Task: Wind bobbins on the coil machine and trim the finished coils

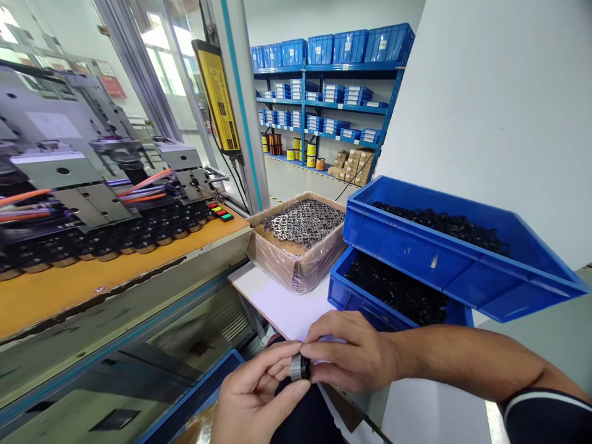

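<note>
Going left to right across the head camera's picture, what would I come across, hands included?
Rows of dark parts, the left hand, a small round part held at both hands' fingertips, the right hand, a dark sleeve.

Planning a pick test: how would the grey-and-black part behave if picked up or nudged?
The grey-and-black part is probably stiff: it shows no bend between the left hand and right hand. Its rounded outline suggests it could roll if nudged on edge. The grey band looks metallic, so it may be heavyish for its size.
</note>
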The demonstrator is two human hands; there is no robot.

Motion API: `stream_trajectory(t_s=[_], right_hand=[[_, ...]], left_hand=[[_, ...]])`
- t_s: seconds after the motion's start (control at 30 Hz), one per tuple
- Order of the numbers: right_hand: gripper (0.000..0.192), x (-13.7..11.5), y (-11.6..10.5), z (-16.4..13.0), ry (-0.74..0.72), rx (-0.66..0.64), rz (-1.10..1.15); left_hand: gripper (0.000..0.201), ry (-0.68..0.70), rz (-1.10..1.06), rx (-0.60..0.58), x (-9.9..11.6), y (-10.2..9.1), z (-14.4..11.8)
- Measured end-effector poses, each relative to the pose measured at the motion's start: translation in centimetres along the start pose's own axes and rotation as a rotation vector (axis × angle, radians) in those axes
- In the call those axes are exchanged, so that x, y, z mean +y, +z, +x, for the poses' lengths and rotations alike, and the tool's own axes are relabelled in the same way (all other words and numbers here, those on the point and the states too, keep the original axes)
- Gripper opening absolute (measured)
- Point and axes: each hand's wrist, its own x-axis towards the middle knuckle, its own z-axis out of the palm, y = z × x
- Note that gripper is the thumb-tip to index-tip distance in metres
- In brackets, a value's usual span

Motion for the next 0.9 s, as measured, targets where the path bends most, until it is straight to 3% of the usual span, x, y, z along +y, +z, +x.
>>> stream_trajectory(t_s=[0.37, 0.63, 0.83, 0.9], right_hand=[[0.018, 0.1, 0.1, -0.1, -0.016, -0.003, 0.016], [0.026, 0.3, 0.3, -0.2, -0.037, 0.012, -0.008], [0.021, 0.2, 0.2, 0.0, -0.052, 0.001, 0.021], [0.019, 0.2, 0.2, 0.1, -0.062, 0.008, 0.020]], left_hand=[[0.037, -0.018, 0.016, 0.025, -0.5, -0.1, -0.2], [0.035, -0.040, -0.026, 0.005, -0.2, 0.1, 0.0], [0.029, -0.070, -0.151, 0.162, 0.1, 1.2, -0.4], [0.030, -0.070, -0.116, 0.124, 0.1, 1.0, -0.5]])
